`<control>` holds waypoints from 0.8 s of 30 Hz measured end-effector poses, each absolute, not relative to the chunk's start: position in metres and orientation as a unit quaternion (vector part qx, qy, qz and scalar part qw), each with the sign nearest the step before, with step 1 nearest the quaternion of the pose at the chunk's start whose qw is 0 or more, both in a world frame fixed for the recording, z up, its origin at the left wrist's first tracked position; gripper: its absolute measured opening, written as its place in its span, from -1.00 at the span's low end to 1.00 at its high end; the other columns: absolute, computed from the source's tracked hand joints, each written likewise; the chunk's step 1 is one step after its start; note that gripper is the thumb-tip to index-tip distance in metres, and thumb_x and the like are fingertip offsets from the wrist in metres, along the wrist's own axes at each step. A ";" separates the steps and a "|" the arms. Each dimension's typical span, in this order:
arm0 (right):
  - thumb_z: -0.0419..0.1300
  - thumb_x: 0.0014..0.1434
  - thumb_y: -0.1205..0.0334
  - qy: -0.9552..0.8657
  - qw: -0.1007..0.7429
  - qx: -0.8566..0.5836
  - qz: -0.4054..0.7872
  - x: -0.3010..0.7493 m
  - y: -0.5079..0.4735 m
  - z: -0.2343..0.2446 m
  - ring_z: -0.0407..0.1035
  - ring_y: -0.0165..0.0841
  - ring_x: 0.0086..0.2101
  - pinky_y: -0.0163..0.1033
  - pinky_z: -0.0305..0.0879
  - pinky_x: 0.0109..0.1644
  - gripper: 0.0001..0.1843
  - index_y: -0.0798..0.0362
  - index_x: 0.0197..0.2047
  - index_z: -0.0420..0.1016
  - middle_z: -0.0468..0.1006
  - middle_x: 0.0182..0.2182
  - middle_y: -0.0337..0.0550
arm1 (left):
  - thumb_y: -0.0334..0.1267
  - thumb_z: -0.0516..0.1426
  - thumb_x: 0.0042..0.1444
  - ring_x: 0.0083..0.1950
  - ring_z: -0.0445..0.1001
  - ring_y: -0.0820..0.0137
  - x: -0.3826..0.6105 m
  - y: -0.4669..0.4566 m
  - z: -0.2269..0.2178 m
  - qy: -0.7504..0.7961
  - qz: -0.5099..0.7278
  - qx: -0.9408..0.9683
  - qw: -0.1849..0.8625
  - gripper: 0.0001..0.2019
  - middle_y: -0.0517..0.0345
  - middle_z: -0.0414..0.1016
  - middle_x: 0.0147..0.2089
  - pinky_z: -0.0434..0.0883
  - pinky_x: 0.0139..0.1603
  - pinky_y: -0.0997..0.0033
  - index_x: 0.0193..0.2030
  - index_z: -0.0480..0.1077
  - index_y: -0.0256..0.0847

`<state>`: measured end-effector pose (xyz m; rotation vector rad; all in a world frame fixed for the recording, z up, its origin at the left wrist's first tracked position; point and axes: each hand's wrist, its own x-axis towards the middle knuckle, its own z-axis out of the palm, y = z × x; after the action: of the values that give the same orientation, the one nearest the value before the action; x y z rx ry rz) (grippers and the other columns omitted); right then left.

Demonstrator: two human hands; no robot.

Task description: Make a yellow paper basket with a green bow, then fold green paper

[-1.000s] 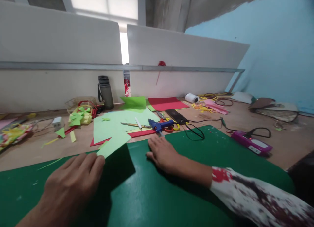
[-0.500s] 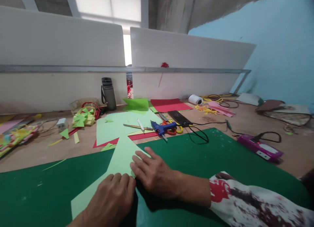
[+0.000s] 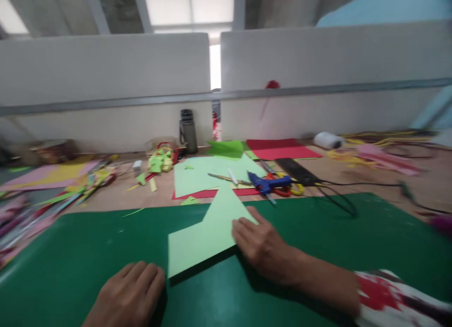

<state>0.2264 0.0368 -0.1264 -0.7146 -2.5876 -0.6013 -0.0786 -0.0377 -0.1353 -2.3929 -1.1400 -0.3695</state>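
A folded light green paper sheet [image 3: 208, 232] lies on the dark green cutting mat [image 3: 318, 232] in front of me. My right hand [image 3: 263, 244] rests flat on the sheet's right edge, fingers stretched and pressing it down. My left hand [image 3: 129, 296] lies on the mat at the lower left, just off the sheet's near corner, fingers loosely together and holding nothing.
Behind the mat lie more green [image 3: 212, 171] and red paper sheets [image 3: 278, 149], a blue glue gun [image 3: 266, 183], scissors [image 3: 289, 190], a black phone with cable [image 3: 296, 169], a grey bottle [image 3: 188, 131], a paper roll [image 3: 328, 140] and coloured scraps [image 3: 52, 185]. White partitions [image 3: 106, 86] close the back.
The view has swung left. My left hand has let go of the green sheet and drawn back to the mat. My right hand stays on the sheet, which now lies flatter.
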 end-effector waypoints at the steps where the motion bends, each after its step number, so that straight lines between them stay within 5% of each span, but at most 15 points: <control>1: -0.12 0.18 0.55 -0.916 0.225 -0.268 -0.196 0.230 0.041 -0.126 0.47 -0.19 -0.29 0.17 0.16 0.08 -0.64 0.21 -0.24 0.49 0.60 -0.29 0.10 | -0.58 -0.10 0.14 -0.44 0.45 0.38 -0.086 -0.043 -0.132 -0.444 -0.131 -0.859 0.220 -0.67 0.15 0.48 -0.45 0.41 -0.36 0.41 -0.32 0.40 -0.16; 4: -0.05 0.27 0.40 -0.888 0.305 -0.306 -0.160 0.239 0.056 -0.125 0.51 -0.19 -0.23 0.12 0.18 0.08 -0.72 0.11 -0.16 0.48 0.63 -0.24 0.02 | -0.33 -0.05 0.26 -0.15 0.52 0.32 -0.083 -0.055 -0.116 -0.467 -0.176 -0.849 0.172 -0.79 0.00 0.56 -0.17 0.44 -0.15 0.39 -0.14 0.40 -0.17; 6: -0.02 0.29 0.34 -0.884 0.329 -0.302 -0.140 0.242 0.064 -0.128 0.51 -0.19 -0.19 0.09 0.18 0.10 -0.75 0.06 -0.08 0.44 0.63 -0.20 -0.03 | 0.05 -0.05 0.24 0.20 0.32 0.16 -0.069 -0.054 -0.105 -0.394 -0.121 -0.908 0.074 -0.45 -0.21 0.34 0.20 0.37 0.09 0.25 0.23 0.19 -0.29; 9: 0.00 0.30 0.30 -0.893 0.333 -0.280 -0.118 0.245 0.067 -0.135 0.51 -0.21 -0.15 0.08 0.13 0.16 -0.75 0.04 0.01 0.37 0.61 -0.15 -0.04 | 0.15 -0.10 0.23 0.39 -0.01 0.15 -0.062 -0.031 -0.097 -0.359 0.028 -0.929 -0.085 -0.36 0.05 0.05 0.39 0.05 0.32 -0.03 0.37 -0.05 -0.05; 13: 0.03 0.26 0.33 -0.901 0.342 -0.249 -0.099 0.248 0.062 -0.141 0.51 -0.21 -0.15 0.09 0.06 0.24 -0.70 -0.04 0.04 0.34 0.62 -0.17 -0.11 | 0.06 -0.07 0.24 0.40 -0.02 0.16 -0.122 0.023 -0.105 -0.589 0.050 -0.807 -0.014 -0.44 0.10 -0.01 0.41 0.00 0.31 -0.11 0.35 0.00 0.03; 17: 0.05 0.20 0.43 -0.905 0.339 -0.221 -0.128 0.240 0.055 -0.139 0.51 -0.25 -0.15 0.04 0.05 0.25 -0.68 -0.01 0.00 0.40 0.63 -0.17 -0.11 | -0.22 -0.17 0.27 0.33 0.08 -0.15 -0.178 0.057 -0.100 -0.722 -0.010 -0.684 0.104 -0.53 -0.45 0.10 0.32 -0.08 0.17 -0.45 0.22 0.19 -0.47; 24: -0.05 0.14 0.56 -0.930 0.286 -0.181 -0.143 0.221 0.044 -0.141 0.51 -0.26 -0.15 0.02 0.24 0.12 -0.59 0.09 -0.07 0.47 0.63 -0.17 -0.07 | -0.10 -0.23 0.30 0.36 0.07 0.19 -0.099 0.038 -0.091 -0.659 -0.100 -0.738 0.099 -0.46 -0.11 0.12 0.36 0.01 0.33 0.07 0.33 0.05 -0.34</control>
<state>0.2205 0.0436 -0.1412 -0.4840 -2.4850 -0.3831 -0.0987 0.0380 -0.0906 -2.1844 -1.9507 -0.2948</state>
